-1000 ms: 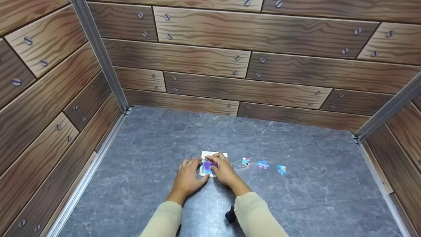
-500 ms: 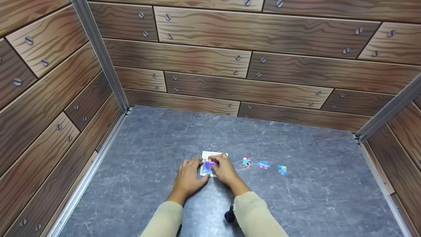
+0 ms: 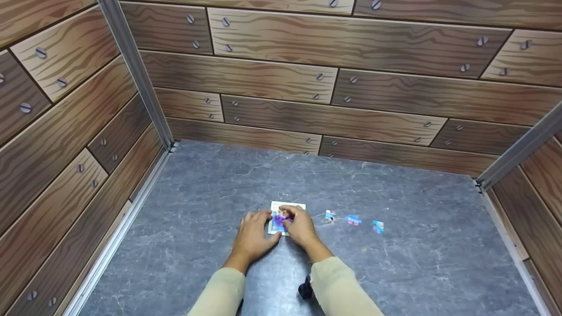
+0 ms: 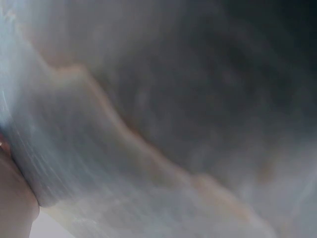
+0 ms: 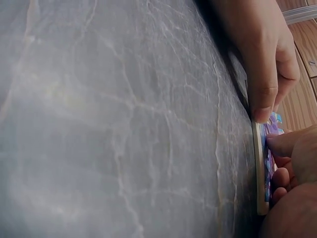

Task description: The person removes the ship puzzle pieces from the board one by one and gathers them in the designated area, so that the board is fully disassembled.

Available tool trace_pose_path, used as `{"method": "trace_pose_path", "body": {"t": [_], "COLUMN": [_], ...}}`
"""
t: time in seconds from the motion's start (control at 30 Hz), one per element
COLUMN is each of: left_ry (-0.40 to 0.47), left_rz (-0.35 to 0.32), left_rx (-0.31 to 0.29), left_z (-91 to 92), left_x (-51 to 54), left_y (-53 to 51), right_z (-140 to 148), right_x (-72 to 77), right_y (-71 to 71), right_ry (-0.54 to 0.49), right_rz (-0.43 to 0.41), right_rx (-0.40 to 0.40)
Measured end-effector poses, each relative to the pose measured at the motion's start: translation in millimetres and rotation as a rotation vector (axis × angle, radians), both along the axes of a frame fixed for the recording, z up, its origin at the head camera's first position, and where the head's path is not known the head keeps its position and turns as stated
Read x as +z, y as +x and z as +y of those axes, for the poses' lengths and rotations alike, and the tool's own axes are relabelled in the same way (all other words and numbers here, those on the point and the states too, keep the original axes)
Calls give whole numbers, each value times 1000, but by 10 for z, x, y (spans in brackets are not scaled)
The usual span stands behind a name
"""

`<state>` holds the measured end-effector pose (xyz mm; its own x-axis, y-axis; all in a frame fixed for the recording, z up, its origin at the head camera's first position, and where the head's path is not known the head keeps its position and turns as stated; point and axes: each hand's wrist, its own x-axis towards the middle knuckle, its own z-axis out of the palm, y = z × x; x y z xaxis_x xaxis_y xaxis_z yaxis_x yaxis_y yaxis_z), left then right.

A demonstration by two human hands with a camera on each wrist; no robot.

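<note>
- While the left hand (image 3: 253,235), thumb and fingers spread, steadies a flat, white-bordered puzzle board (image 3: 281,203), the right hand (image 3: 303,228) curls over it; whether it pinches anything is unclear.
- On the grey, veined tabletop (image 3: 197,184), the board's purple-and-blue picture looks partly filled.
- Three loose, mostly blue jigsaw pieces (image 3: 352,220), rightward, seemingly remain unfitted.

A boxed-in booth, more like a lab or studio set-up than a home room; plank-patterned walls (image 3: 263,79) with printed-looking screw heads (image 3: 226,21) stand on three sides; metal posts (image 3: 138,72) mark the corners; a grey, marble-veined counter (image 3: 210,188) lies between, edged by pale rails (image 3: 119,235).
</note>
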<state>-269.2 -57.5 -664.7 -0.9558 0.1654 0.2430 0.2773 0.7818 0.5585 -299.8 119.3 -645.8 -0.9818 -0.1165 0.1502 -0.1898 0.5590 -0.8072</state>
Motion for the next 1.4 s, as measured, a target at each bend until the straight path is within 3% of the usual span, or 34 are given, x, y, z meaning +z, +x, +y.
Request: {"method": "trace_pose_path", "body": {"t": [0.13, 0.43, 0.73, 1.0, 1.4], "left_ry": [-1, 5, 6, 2, -7], "left_rz": [-4, 1, -21, -30, -27], "left_rx": [-2, 2, 2, 11, 6], "left_z": [6, 6, 8, -2, 3], "left_x": [-5, 6, 22, -9, 12], "left_y": [1, 11, 5, -6, 4], "right_z": [-13, 8, 86, 168, 426], "right_x": [-4, -15, -12, 1, 131], "right_y": [8, 25, 5, 11, 173], "right_ry": [-36, -5, -75, -47, -21], "right_rz": [-14, 13, -26, -25, -20], "right_rx": [-33, -61, -46, 19, -2]}}
